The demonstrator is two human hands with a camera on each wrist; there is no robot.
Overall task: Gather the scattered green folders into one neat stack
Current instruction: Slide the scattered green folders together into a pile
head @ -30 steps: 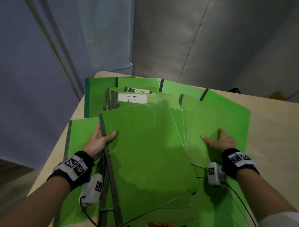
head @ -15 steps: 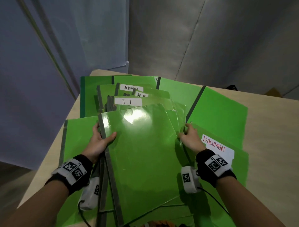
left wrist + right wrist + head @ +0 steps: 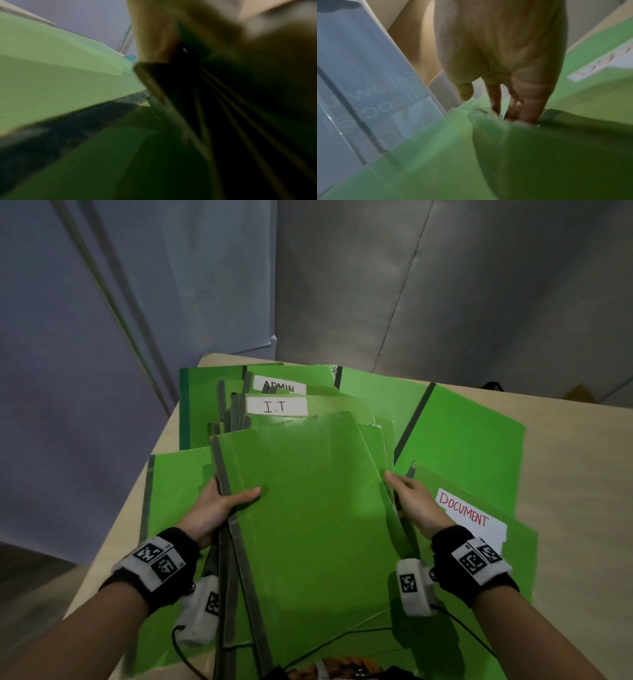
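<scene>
Several green folders lie overlapping on a pale wooden table (image 3: 575,474). A loose stack of them (image 3: 308,508) sits in the middle, its top folder plain green with a grey spine on the left. My left hand (image 3: 222,501) grips the stack's left spine edge, thumb lying on top. My right hand (image 3: 411,501) holds the stack's right edge, with its fingers (image 3: 527,108) tucked under the covers. Folders labelled "I.T" (image 3: 276,407) and "ADMIN" (image 3: 279,386) stick out behind the stack. A folder labelled "DOCUMENT" (image 3: 466,513) lies under my right wrist.
More green folders lie flat at the left (image 3: 171,491), back left (image 3: 198,405) and right (image 3: 462,440). The table's left edge runs close beside my left forearm. Grey walls stand behind the table. A small dark object (image 3: 491,386) sits at the far right edge.
My right hand left the flat folder on the right, came to the stack's right edge and holds it. The DOCUMENT folder became visible. The stack's folders slid closer together.
</scene>
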